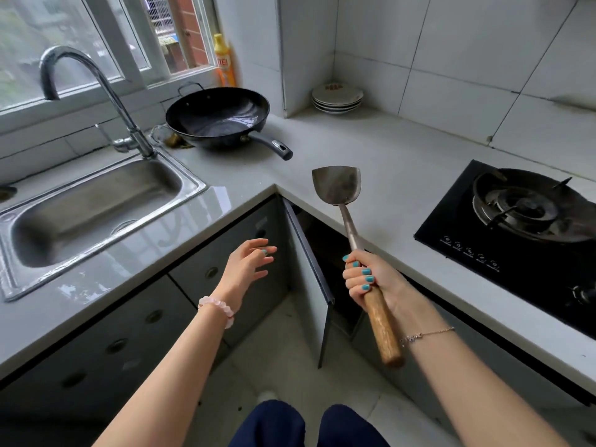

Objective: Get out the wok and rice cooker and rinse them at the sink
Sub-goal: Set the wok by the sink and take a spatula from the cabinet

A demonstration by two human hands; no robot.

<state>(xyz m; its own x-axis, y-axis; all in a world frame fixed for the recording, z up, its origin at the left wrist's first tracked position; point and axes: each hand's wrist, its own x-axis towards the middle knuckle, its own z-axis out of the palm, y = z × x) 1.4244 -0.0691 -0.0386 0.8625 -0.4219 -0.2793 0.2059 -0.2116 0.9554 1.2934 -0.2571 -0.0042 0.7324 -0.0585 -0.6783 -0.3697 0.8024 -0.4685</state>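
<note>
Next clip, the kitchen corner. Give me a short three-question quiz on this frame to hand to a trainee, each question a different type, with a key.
1. True or false: the wok rests on the countertop, outside the sink.
2. The right hand grips: A) a ladle; B) a wok spatula by its wooden handle; C) a scrubbing brush.
3. Fill in: the ___ hand holds nothing, fingers spread, near the open cabinet door.
Key: 1 true; 2 B; 3 left hand.
</note>
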